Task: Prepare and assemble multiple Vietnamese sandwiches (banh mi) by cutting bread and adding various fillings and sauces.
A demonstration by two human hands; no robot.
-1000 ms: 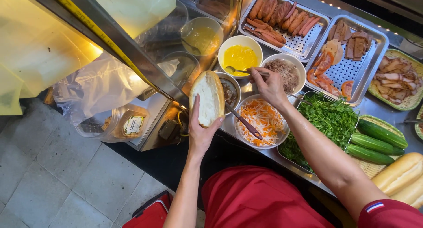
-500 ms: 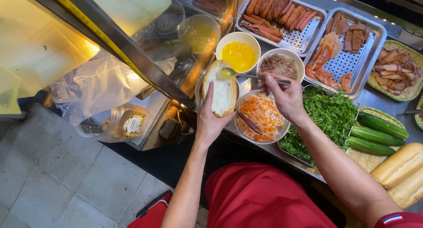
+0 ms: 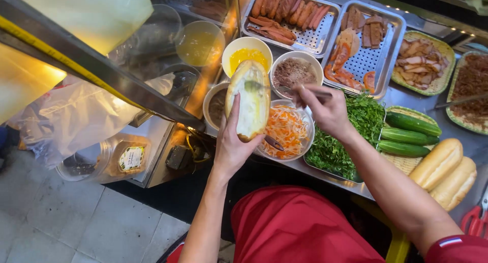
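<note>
Gripped from below in the left hand (image 3: 235, 146): one split bread roll (image 3: 249, 99), opened lengthwise, cut face up, pale spread on the crumb; fingers curl up the roll's near side. It is held above the counter, over the gap between the small dark bowl (image 3: 214, 104) and the bowl of shredded carrot (image 3: 287, 130).

Right hand (image 3: 325, 109): fingers pinched closed on the handle of a spoon (image 3: 264, 87), whose tip lies on the upper part of the open roll. The hand hovers over the carrot bowl and the edge of the bowl of brown minced filling (image 3: 295, 71).

Adjacent items:
- bowl of yellow sauce (image 3: 247, 53), just behind the roll.
- perforated metal tray of sausages (image 3: 288, 11), far side of the counter.
- second metal tray of sliced meats (image 3: 362, 47), beside the first.
- heap of green herbs (image 3: 351, 136), right of the carrot bowl.
- three whole cucumbers (image 3: 409, 133) on a woven tray.
- two uncut bread loaves (image 3: 445, 169), near right.
- woven tray of sliced pale meat (image 3: 422, 65), far right.
- red scissors (image 3: 477, 217), only the handles visible at the right edge.
</note>
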